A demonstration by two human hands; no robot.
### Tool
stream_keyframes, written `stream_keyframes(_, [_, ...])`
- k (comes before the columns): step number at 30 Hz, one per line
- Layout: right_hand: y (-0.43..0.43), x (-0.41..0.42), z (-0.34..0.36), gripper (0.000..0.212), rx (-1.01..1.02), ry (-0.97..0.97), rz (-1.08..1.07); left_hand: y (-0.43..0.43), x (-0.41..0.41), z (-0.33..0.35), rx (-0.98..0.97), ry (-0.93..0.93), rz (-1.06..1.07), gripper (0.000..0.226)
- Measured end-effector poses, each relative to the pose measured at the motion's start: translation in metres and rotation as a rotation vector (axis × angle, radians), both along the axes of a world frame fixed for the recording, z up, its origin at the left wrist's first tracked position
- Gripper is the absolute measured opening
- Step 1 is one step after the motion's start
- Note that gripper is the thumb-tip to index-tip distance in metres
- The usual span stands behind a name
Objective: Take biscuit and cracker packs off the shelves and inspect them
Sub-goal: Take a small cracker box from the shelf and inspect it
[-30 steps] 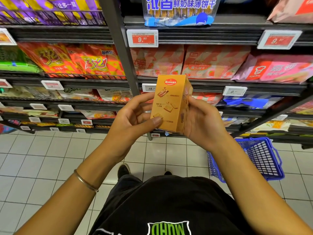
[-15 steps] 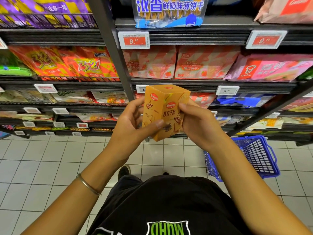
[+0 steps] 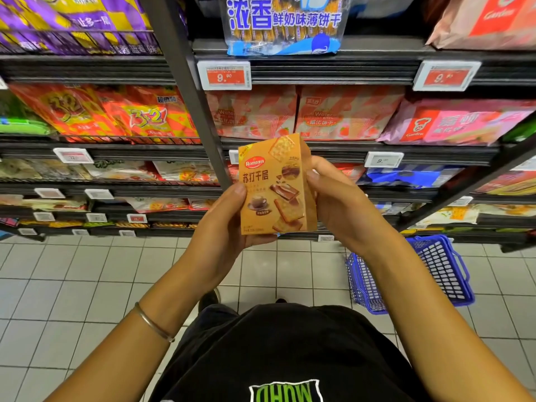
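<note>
Dark metal shelving (image 3: 319,74) spans the view behind and above the left hand (image 3: 220,227). A slanted upright post (image 3: 188,111) is up-left of it. Price tags (image 3: 224,75) on shelf edges, some red. Pale square floor tiles (image 3: 72,285) below. Blue mesh basket (image 3: 441,271) stands on the floor, down-right of the right hand (image 3: 339,204).

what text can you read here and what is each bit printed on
"Roma" and "苏打千层": orange box
"浓香 鲜奶味薄饼干": blue-and-white bag, top shelf
"9.90": red price tag
"3+2": orange packs
"Garden": pink pack
Other shelf tags and the box's small print: too blurred to read
</note>
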State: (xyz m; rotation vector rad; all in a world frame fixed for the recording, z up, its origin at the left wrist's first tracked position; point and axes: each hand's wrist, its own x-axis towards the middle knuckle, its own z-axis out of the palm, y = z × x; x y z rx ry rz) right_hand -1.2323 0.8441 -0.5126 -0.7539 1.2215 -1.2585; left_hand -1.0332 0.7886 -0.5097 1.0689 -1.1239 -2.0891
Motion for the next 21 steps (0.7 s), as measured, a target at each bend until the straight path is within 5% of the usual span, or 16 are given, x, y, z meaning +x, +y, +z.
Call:
stream_keyframes(8, [-0.0019,0.0015,-0.0022,0.059,0.040,-0.002,0.004,-0.0060,0.0043,0.0010,0.002,-0.020,-0.061,0.055])
stream_keyframes(21, [-0.0025,0.0025,-0.0042,0.054,0.011,0.016,0.019,-0.0057,0.0023,-0.0006,-0.060,-0.159,-0.092,0.057])
